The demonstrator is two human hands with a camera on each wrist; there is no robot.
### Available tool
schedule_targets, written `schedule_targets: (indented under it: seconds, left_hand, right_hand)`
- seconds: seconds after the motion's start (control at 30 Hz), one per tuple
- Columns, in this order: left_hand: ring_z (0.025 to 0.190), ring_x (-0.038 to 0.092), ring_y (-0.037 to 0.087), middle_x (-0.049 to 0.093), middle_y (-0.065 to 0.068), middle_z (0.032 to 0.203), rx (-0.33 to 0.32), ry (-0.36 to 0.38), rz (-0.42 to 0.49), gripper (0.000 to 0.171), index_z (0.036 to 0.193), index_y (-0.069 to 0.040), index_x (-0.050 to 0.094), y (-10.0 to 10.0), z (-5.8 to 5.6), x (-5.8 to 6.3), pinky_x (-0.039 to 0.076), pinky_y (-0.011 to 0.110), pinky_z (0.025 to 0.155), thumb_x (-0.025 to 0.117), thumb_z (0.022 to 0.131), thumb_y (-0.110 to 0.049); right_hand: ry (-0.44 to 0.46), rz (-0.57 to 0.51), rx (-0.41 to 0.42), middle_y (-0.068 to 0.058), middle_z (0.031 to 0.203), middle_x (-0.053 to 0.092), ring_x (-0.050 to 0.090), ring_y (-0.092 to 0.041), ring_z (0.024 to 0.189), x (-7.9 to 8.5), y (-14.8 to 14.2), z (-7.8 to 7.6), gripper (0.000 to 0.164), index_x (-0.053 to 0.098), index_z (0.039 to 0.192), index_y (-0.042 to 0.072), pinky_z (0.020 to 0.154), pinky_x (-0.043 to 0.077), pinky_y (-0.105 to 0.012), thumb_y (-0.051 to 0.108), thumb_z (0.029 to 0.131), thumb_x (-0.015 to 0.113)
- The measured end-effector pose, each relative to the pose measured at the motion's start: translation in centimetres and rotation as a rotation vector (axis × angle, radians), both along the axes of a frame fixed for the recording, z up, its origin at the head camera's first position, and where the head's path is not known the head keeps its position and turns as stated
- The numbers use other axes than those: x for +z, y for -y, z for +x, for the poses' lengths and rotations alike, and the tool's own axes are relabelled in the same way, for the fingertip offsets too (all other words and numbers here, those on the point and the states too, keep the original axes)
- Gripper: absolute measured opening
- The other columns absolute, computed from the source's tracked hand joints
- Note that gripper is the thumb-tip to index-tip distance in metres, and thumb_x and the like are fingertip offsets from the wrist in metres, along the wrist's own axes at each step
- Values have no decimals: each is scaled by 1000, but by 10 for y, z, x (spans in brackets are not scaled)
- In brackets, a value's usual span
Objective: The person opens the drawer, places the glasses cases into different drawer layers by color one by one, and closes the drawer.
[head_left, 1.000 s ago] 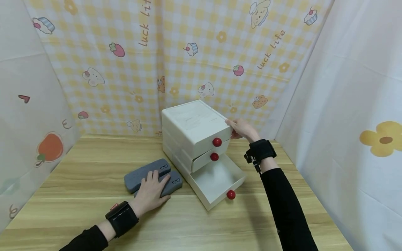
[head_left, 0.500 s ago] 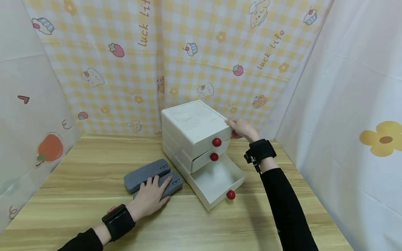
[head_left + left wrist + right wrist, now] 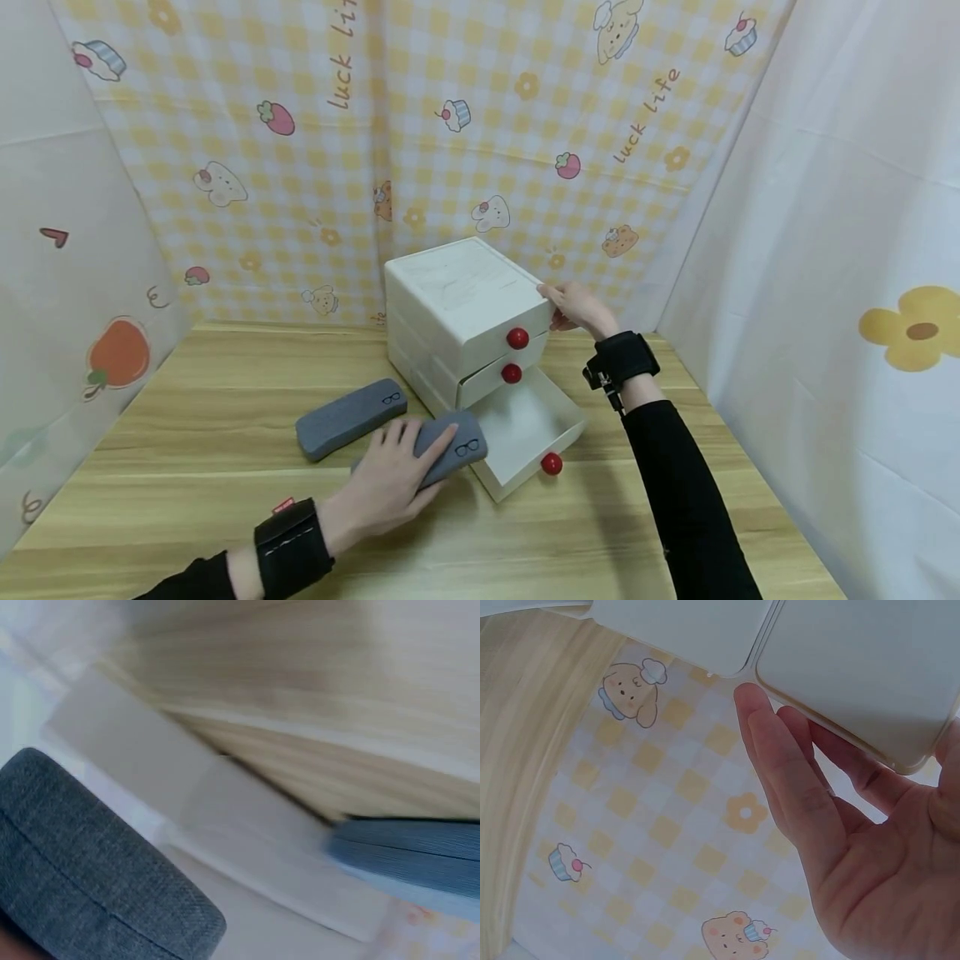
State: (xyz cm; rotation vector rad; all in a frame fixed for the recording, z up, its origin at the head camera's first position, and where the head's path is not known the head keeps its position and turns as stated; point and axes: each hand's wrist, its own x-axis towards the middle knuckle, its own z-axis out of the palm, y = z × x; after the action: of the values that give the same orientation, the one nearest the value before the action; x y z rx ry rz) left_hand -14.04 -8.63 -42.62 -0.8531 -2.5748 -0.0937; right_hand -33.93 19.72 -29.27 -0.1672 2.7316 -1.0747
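Note:
My left hand [image 3: 390, 479] holds a grey glasses case [image 3: 472, 432] with a small spectacles mark, raised near the left wall of the pulled-out bottom drawer [image 3: 517, 421]. The held case [image 3: 105, 862] fills the lower left of the left wrist view. A second grey glasses case [image 3: 345, 421] lies on the table to the left of the white drawer unit [image 3: 468, 287]. My right hand [image 3: 579, 308] rests against the unit's upper right edge. In the right wrist view, its fingers [image 3: 787, 761] lie fairly straight along the unit's side.
The middle drawer [image 3: 495, 382] sticks out slightly, while the top drawer looks closed. Red round knobs [image 3: 551, 464] project from the drawer fronts. A checked curtain [image 3: 300, 192] hangs behind the wooden table [image 3: 247, 367], with white curtains at both sides.
My left hand has lifted the nearer glasses case off the table and carried it right, toward the bottom drawer. The other case and my right hand stay in place.

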Motion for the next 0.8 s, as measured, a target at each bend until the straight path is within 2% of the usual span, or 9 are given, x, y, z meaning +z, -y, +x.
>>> schedule_targets:
  seconds: [0.17,0.27,0.37,0.43,0.5,0.6,0.7,0.8]
  left_hand:
    - [107,52,31,51,19,123,-49,102,7,64,147,-21,35,-30,-5,14,51,45,83,56,91,-46]
    - [109,51,30,51,17,125,-64,114,-19,64,147,-22,34,-48,-12,21,50,44,84,54,92,-47]
    - [109,52,29,51,16,125,-74,103,-42,63,148,-23,33,-63,-21,28,50,41,82,52,93,-49]
    - [109,51,29,51,16,125,-76,128,-47,64,148,-23,32,-73,-29,31,51,41,83,52,93,-50]
    - [108,52,28,52,15,125,-76,163,-38,65,147,-23,34,-83,-39,33,52,41,82,53,91,-51]
    - [106,54,26,54,15,123,-65,214,-24,67,146,-24,36,-97,-52,34,54,40,81,55,90,-53]
    - [103,56,26,57,15,121,-49,224,-27,67,146,-24,38,-109,-64,32,54,39,78,56,89,-54]
    - [105,56,25,57,15,120,-27,240,-58,66,145,-25,38,-122,-73,29,54,41,81,57,89,-54]
  right_hand:
    - [1,7,-1,-23,87,60,62,-22,71,0,0,1,51,61,115,-3,68,57,-28,40,101,37]
    - [-2,9,2,-24,88,60,64,-28,77,0,0,1,52,61,114,-3,70,58,-29,41,101,37]
    - [-3,1,2,-23,87,60,65,-34,83,1,0,2,52,60,115,-3,78,59,-38,41,101,37]
    - [-3,-2,2,-23,85,60,64,-36,85,1,0,2,51,60,115,-3,84,57,-44,41,101,37]
    - [0,-5,-3,-21,84,60,64,-34,83,1,0,3,51,60,116,-2,87,56,-48,41,101,37]
    - [1,-3,-7,-18,82,59,65,-29,78,1,0,3,52,59,117,-2,87,56,-46,42,101,37]
    - [-1,-2,-7,-18,83,59,63,-20,70,0,1,3,53,59,119,-1,87,56,-45,43,101,37]
    - [-5,3,-6,-20,85,60,61,-15,66,0,1,3,52,59,120,-1,82,58,-40,43,101,37]
